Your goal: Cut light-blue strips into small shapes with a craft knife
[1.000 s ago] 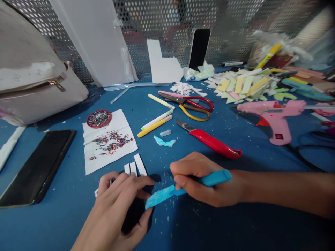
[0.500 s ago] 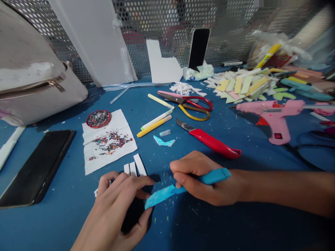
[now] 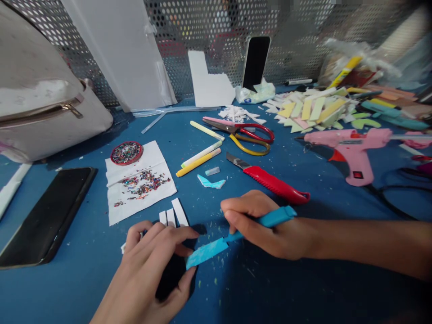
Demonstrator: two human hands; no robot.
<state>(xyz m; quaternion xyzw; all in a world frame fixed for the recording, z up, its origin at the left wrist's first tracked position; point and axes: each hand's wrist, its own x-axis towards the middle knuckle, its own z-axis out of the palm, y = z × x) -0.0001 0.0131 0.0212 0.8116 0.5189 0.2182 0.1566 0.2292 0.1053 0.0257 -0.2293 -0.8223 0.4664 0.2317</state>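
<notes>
My left hand (image 3: 158,256) pinches one end of a flat strip (image 3: 207,253) coloured light blue, between thumb and finger, close to the tabletop. In my right hand (image 3: 266,225) is a blue marker (image 3: 278,216), gripped like a pen, its tip at the strip's right end. Several white strips (image 3: 178,212) lie just beyond my left fingers, partly covered by them. Past my hands rests a small blue V-shaped scrap (image 3: 211,182) beside a short translucent stub (image 3: 212,171).
A red box cutter (image 3: 276,183) with its blade out lies beyond my right hand, near scissors (image 3: 239,131). The pink glue gun (image 3: 354,150) is at right. Beads on a tissue (image 3: 118,211), a phone (image 3: 47,216) and a bag (image 3: 50,112) are at left. Cut strips (image 3: 313,108) heap behind.
The marker tip has shifted slightly to the right and up, toward the strip's right end and edge. My left hand keeps the strip in the same place.
</notes>
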